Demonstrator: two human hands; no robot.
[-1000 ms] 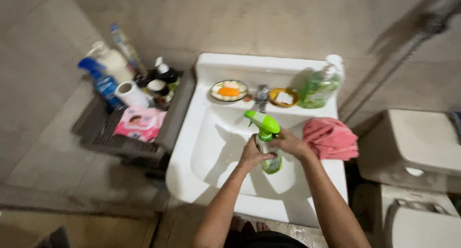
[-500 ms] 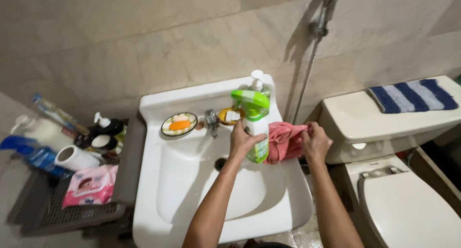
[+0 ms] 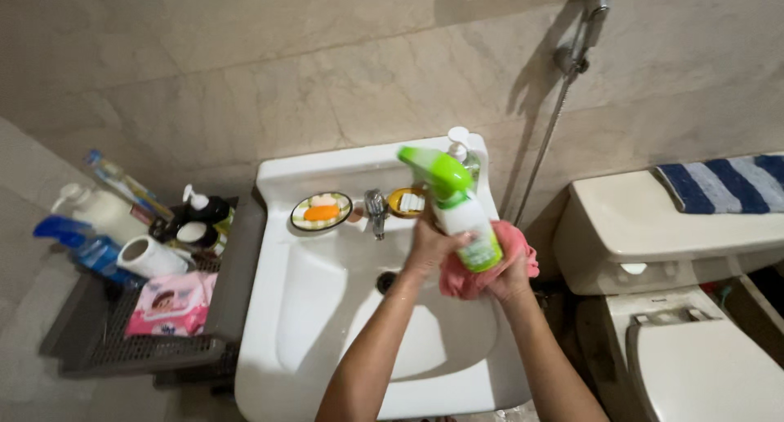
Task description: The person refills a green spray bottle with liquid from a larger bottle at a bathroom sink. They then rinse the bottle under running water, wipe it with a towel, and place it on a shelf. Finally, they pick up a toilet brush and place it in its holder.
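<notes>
Frame centre, above the white ceramic sink (image 3: 327,308): left hand (image 3: 430,246) grip clamped on green-capped white spray bottle (image 3: 459,207), tilted nozzle-left. Right hand (image 3: 508,282) grip bunches pink cloth (image 3: 490,263) just beside it, over the basin so drips land inside.

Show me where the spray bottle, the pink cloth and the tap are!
spray bottle (image 3: 467,224), head view, on its white body.
pink cloth (image 3: 516,241), head view, on the fold by the bottle.
tap (image 3: 376,206), head view, on its metal top.
</notes>
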